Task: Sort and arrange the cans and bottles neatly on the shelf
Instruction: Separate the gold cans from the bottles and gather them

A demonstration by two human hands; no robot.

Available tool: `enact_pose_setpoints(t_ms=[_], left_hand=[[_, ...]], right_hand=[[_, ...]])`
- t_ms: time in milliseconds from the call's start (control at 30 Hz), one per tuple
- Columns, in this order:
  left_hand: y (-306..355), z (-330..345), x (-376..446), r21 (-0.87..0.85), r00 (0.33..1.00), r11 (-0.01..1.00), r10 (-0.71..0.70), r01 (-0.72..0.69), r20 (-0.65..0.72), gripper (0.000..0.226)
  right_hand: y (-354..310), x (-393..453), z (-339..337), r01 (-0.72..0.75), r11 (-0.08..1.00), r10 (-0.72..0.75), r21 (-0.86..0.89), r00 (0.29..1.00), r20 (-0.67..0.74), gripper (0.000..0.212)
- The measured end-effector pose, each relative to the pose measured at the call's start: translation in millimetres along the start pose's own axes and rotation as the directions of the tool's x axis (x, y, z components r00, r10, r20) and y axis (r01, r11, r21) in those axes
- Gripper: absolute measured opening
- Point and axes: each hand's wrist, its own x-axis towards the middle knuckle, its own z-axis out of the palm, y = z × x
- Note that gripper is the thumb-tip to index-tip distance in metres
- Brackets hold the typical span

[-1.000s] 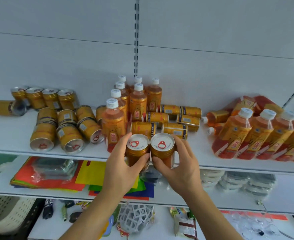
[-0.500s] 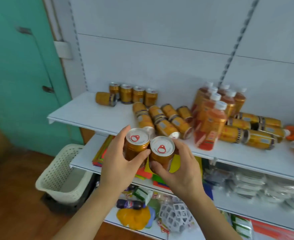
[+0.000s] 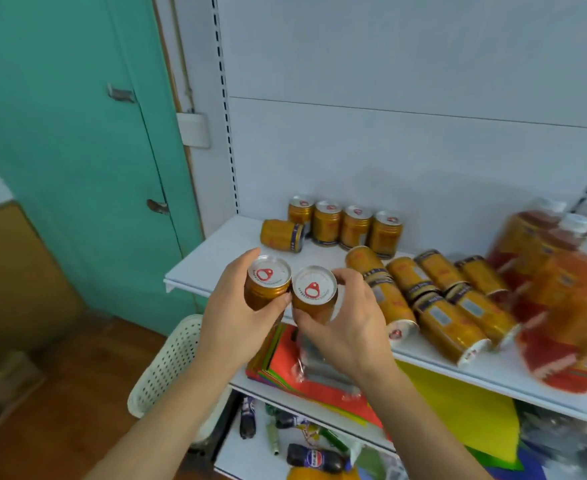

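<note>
Holding one golden can apiece, the person's two hands sit at the centre of the frame, just in front of the shelf (image 3: 216, 268) edge. The left hand (image 3: 236, 317) has its grip curled round the left can (image 3: 268, 282), thumb on the near side and fingertips on the far side. The right hand (image 3: 347, 323) wraps its grip round the right can (image 3: 314, 294) in the same way. Both cans are upright with their silver lids and red ring pulls facing up, and their sides touch or nearly touch.

Right of the hands, a heap of fallen cans (image 3: 434, 303) lies on its side across the shelf, ends pointing toward the lower right. At the right edge of the frame stand blurred orange bottles (image 3: 569, 306) with white caps.

Further back, against the white rear panel, a row of four upright cans (image 3: 344, 225) stands, and one tipped can (image 3: 281, 235) lies just left of it.

Below the shelf, coloured paper sheets (image 3: 319, 386) rest on a lower level, and a white perforated basket (image 3: 167, 368) stands at lower left.
</note>
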Motion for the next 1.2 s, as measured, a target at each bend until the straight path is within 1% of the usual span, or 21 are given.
enact_pose_setpoints(t_ms=[200,367,567,700,833,900,967,1067,1133,1200], left_hand=[[-36,8,70,0.075,0.998,0.997,0.004,-0.009,0.067,0.083],[-68,18,113,0.115,0.994,0.993,0.014,-0.026,0.107,0.088],[-103,25,154,0.062,0.972,0.995,0.064,-0.08,0.227,0.092],[-116,29,170,0.02,0.944,0.988,0.138,-0.151,0.298,0.094],[-119,32,175,0.027,0.914,0.976,0.191,-0.215,0.359,0.096],[-119,30,177,0.031,0.896,0.967,0.22,-0.251,0.386,0.098],[-117,28,178,0.093,0.889,0.941,0.271,-0.325,0.369,0.1],[-105,25,177,0.192,0.869,0.87,0.386,-0.455,0.308,0.095],[-93,28,172,0.188,0.824,0.817,0.479,-0.545,0.302,0.088],[-81,34,161,0.164,0.779,0.777,0.545,-0.608,0.309,0.081]], right_hand=[[9,60,51,-0.021,0.999,0.021,-0.031,1.0,-0.01,0.067],[13,89,83,-0.078,0.996,0.078,-0.044,0.997,-0.001,0.07],[9,104,106,-0.162,0.98,0.159,-0.119,0.987,-0.037,0.073],[9,102,115,-0.133,0.97,0.121,-0.202,0.99,-0.069,0.072],[10,95,121,-0.177,0.901,0.152,-0.395,0.984,-0.092,0.092],[6,94,120,-0.183,0.859,0.164,-0.478,0.983,-0.083,0.098],[1,93,114,-0.174,0.816,0.171,-0.552,0.984,-0.058,0.102],[-6,85,102,-0.154,0.739,0.14,-0.656,0.987,-0.075,0.098],[-9,74,94,-0.153,0.684,0.128,-0.713,0.988,-0.089,0.092],[-12,60,83,-0.162,0.653,0.118,-0.74,0.987,-0.112,0.089]])
